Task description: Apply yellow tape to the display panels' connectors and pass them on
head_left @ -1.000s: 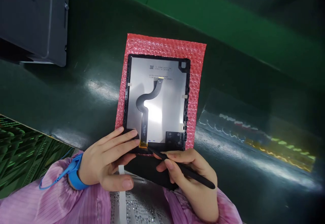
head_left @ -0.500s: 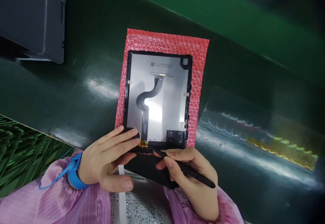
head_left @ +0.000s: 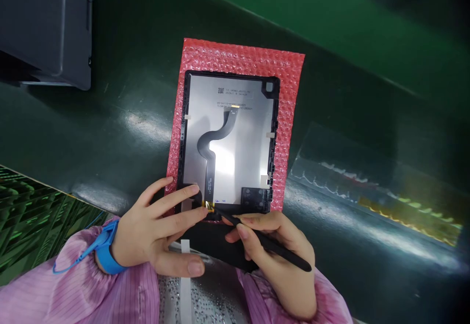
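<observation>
A tablet screen panel (head_left: pixel 249 152) with a silver back and black frame lies face down on a red bubble-wrap sheet (head_left: pixel 288 118). Its dark, curved ribbon cable (head_left: pixel 210 162) runs down to a piece of yellow tape (head_left: pixel 208 206) at the lower edge. My left hand (head_left: pixel 165 226) is open, fingers spread over the panel's lower left corner, one fingertip at the tape. Between thumb and fingers my right hand (head_left: pixel 270 245) grips black tweezers (head_left: pixel 273 245), their tip beside the tape. A white strip (head_left: pixel 185 285) hangs below my left hand; where it is attached is hidden.
On the dark green table (head_left: pixel 132 69), a grey plastic bin (head_left: pixel 44 25) stands at the upper left. A clear sheet with rows of yellow and whitish tape pieces (head_left: pixel 396 201) lies to the right. A blue wrist strap (head_left: pixel 110 250) circles my left wrist.
My left hand has shifted slightly right with its fingers more spread, one fingertip now at the yellow tape. The white strip has moved right with it. My right hand and the tweezers stay nearly still.
</observation>
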Tool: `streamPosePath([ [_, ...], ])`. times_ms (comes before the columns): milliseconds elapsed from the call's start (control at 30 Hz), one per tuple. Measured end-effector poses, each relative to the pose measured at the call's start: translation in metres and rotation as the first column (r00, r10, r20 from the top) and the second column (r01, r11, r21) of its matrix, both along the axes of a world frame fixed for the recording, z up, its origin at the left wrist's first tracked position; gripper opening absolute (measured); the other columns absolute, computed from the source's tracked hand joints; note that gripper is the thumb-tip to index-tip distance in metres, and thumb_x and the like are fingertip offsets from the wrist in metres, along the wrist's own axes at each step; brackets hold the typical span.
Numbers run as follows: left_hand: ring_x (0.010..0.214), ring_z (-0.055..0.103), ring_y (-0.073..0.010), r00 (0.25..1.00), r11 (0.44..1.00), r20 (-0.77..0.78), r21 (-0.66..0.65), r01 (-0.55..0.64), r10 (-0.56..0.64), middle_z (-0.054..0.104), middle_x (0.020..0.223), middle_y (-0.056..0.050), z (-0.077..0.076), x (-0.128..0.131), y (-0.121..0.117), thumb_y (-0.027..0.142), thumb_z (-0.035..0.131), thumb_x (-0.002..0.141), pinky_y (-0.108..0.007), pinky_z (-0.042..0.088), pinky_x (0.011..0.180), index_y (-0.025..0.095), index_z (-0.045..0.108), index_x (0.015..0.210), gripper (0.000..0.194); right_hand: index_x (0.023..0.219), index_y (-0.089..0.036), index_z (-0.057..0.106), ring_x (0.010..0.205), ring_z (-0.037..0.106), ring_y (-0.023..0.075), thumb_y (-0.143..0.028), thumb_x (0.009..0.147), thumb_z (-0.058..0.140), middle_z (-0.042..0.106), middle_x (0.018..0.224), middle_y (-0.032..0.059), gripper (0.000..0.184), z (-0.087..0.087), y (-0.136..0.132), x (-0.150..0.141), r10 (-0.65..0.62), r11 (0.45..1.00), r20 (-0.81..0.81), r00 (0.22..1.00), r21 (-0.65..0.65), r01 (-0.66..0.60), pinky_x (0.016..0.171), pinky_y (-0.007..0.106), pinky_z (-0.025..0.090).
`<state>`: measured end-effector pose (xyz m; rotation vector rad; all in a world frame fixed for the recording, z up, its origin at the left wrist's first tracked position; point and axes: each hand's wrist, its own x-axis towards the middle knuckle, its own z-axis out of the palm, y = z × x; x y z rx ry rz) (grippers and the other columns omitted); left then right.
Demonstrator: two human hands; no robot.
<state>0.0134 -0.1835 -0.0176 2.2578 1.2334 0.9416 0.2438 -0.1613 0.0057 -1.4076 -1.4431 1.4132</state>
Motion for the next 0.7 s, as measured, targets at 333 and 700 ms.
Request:
streamPosePath([
  [333, 0.128, 0.057, -0.0196, 0.997, 1.000, -0.074, 0.025, 0.000, 0.002, 0.072, 0.117, 0.003, -0.0005, -0.0004, 0.0017, 0.049, 0.049, 0.099, -0.047, 0.033, 0.116, 0.037, 0.059, 0.122, 0.028, 0.085, -0.023, 0.063, 0.050, 0.069, 0.0105, -0.016, 0.088, 0.071, 0.077, 0.080, 0.0003, 0.011, -0.0005, -0.0018, 0.0015, 0.005, 1.000, 0.013, 1.000, -0.009, -0.005, 0.040, 0.016, 0.049],
  [700, 0.125, 0.060, -0.0204, 0.986, 0.999, -0.164, -0.011, 0.037, -0.038, 0.072, 0.118, 0.001, 0.0069, -0.0044, 0.0071, 0.047, 0.044, 0.102, -0.046, 0.035, 0.115, 0.034, 0.058, 0.128, 0.032, 0.083, -0.023, 0.062, 0.044, 0.063, 0.0064, -0.016, 0.087, 0.071, 0.077, 0.080, -0.0025, 0.013, 0.0010, 0.0001, -0.0005, -0.004, 1.000, 0.010, 1.000, -0.013, 0.004, 0.042, 0.015, 0.050],
])
